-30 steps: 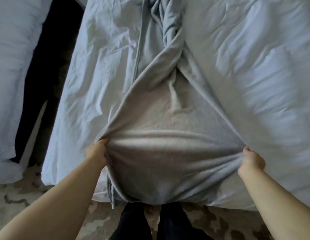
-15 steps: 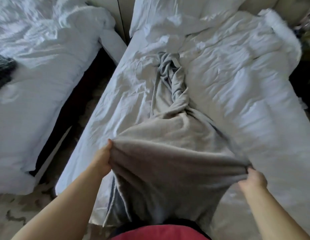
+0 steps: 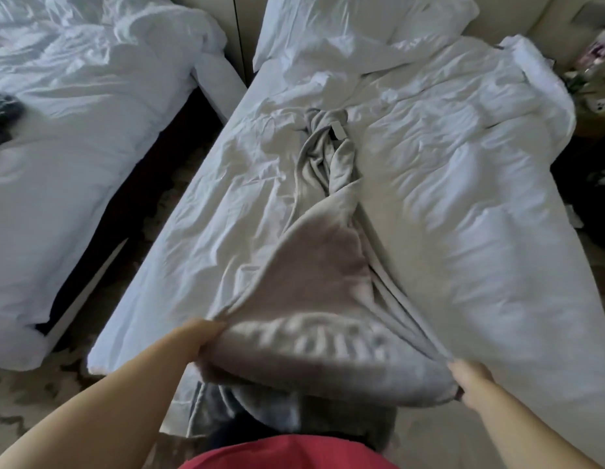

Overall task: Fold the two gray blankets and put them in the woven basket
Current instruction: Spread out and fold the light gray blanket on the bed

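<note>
A light gray blanket (image 3: 314, 286) lies lengthwise on the white bed (image 3: 463, 204), twisted into a rope at its far end near a small white tag. Its near end is lifted off the mattress and blurred with motion. My left hand (image 3: 199, 340) grips the near left corner and my right hand (image 3: 470, 377) grips the near right corner, the edge stretched between them. Part of the blanket hangs down over the foot of the bed. No woven basket is in view.
A second white bed (image 3: 74, 137) stands to the left across a dark gap, with a dark gray item (image 3: 3, 113) at its left edge. A pillow (image 3: 355, 25) lies at the head. A cluttered nightstand (image 3: 595, 82) sits far right. Patterned carpet lies underfoot.
The camera tilted up, so more of both beds shows. Both hands raised the blanket's near edge off the bed, and it now billows and blurs between them.
</note>
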Available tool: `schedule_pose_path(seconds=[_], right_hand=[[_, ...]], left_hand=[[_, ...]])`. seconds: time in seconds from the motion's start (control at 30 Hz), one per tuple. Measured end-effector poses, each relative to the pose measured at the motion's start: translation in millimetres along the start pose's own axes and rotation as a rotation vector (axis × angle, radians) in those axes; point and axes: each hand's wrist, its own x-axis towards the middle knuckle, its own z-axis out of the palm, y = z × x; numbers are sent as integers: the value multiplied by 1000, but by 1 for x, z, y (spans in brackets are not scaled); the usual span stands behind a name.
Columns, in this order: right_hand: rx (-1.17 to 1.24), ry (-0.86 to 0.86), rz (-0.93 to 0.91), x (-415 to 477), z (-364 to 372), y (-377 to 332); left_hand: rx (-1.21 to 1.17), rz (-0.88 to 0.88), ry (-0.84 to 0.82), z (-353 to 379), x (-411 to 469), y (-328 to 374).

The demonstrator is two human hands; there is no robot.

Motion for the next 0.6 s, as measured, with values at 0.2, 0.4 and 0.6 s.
schedule_pose_path(seconds=[0.2, 0.4, 0.6], right_hand=[[-78, -90, 12, 1, 19, 0], [-119, -114, -89, 6, 49, -53], [-207, -73, -325, 59, 105, -117]], left_hand=[[378, 103, 0, -2, 17, 23], [300, 296, -12, 18, 55, 76], [295, 421, 32, 74, 122, 145]])
